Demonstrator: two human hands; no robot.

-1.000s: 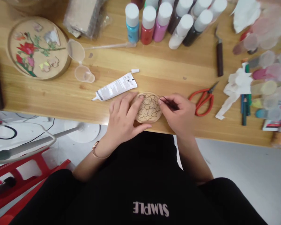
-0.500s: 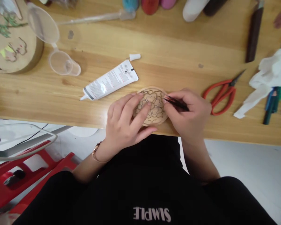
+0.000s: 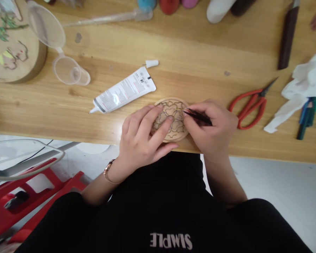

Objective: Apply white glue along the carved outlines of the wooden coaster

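Note:
A round wooden disc [image 3: 177, 135] lies near the table's front edge, with flower-like outlines in thin dark wire or line across its face. My left hand [image 3: 144, 137] steadies it, fingers on its left part and thumb along the near rim; the fingers cover some of the pattern. Dark tweezers [image 3: 198, 116] are pinched in my right hand [image 3: 216, 126], their tips over the disc's right edge. A small golden sliver shows by the tips; I cannot tell whether they grip it. Just beyond the disc lies a white tube [image 3: 125, 89], its nozzle uncovered and pointing left.
A white cap [image 3: 152, 63] lies behind the tube. Red-handled pliers [image 3: 249, 109], a tissue [image 3: 297, 88] and pencils [image 3: 302, 121] are at right. A small lidded plastic cup [image 3: 68, 70], a dropper [image 3: 116, 18] and a decorated wooden round [image 3: 28, 66] stand left. Bottles [image 3: 168, 5] line the back.
The tweezers and both hands have barely moved. A golden sliver near the tweezer tips shows more clearly now. The view has shifted very slightly.

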